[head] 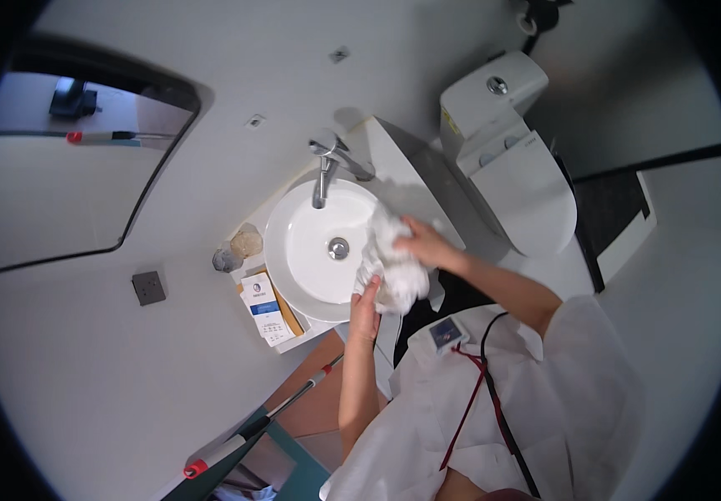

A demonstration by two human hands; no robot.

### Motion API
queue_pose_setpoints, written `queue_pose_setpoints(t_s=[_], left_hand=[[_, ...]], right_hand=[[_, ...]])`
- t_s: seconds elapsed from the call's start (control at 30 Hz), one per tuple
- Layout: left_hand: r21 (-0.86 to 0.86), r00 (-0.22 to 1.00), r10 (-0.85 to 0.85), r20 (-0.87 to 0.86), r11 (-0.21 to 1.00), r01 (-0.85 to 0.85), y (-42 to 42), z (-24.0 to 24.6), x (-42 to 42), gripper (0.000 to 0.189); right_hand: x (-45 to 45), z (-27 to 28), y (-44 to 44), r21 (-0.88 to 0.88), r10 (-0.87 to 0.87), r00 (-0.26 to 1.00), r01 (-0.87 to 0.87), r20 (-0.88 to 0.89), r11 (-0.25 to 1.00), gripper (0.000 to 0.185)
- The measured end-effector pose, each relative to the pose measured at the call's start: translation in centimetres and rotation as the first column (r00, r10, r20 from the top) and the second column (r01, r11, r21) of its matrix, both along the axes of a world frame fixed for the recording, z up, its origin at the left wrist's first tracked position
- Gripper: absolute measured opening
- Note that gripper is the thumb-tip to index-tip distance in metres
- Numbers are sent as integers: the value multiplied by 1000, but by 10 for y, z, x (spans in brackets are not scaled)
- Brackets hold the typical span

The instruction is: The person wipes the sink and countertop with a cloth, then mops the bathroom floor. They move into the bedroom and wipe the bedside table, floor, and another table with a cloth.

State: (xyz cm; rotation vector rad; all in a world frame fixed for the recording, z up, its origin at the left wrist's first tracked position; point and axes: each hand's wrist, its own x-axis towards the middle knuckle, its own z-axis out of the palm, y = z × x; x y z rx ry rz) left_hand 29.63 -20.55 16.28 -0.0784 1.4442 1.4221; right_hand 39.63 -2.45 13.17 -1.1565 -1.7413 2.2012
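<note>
A crumpled white cloth (405,285), partly blurred, hangs over the near right rim of a round white washbasin (310,250). My left hand (365,313) grips its lower left edge, thumb on top. Against its upper right part rests my right hand (426,243), fingers bent into the folds. Part of the basin's rim is hidden under the cloth. A metal drain (338,248) shows in the middle of the bowl. Behind the bowl stands a chrome tap (329,153), its spout over the basin.
Two glass tumblers (246,242) and a tray of printed packets (266,308) sit left of the basin. A white toilet (523,194) with its lid down stands to the right. A long-handled pole (254,429) leans at lower left. A mirror (78,181) hangs on the wall.
</note>
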Motion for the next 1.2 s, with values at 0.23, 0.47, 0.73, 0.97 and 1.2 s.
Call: queue_pose_setpoints(t_s=[0.23, 0.47, 0.73, 0.97, 1.2], left_hand=[[-183, 979, -203, -24, 963, 196, -13, -10, 22, 49], [-300, 980, -173, 102, 934, 196, -107, -43, 48, 49], [-440, 812, 583, -29, 722, -534, -304, -86, 27, 53], [-264, 671, 696, -255, 618, -741, -404, -70, -53, 39], [-78, 877, 441, -193, 883, -462, -429, -83, -72, 57]], right_hand=[[-16, -104, 37, 885, -8, 949, -291, 315, 364, 51], [64, -120, -66, 344, 444, 810, -571, 383, 745, 52], [-13, -8, -35, -304, -70, 954, -23, -292, 952, 50], [-174, -114, -88, 714, 57, 810, -546, 584, 439, 57], [-166, -56, -173, 335, 551, 673, -732, 494, 594, 44]])
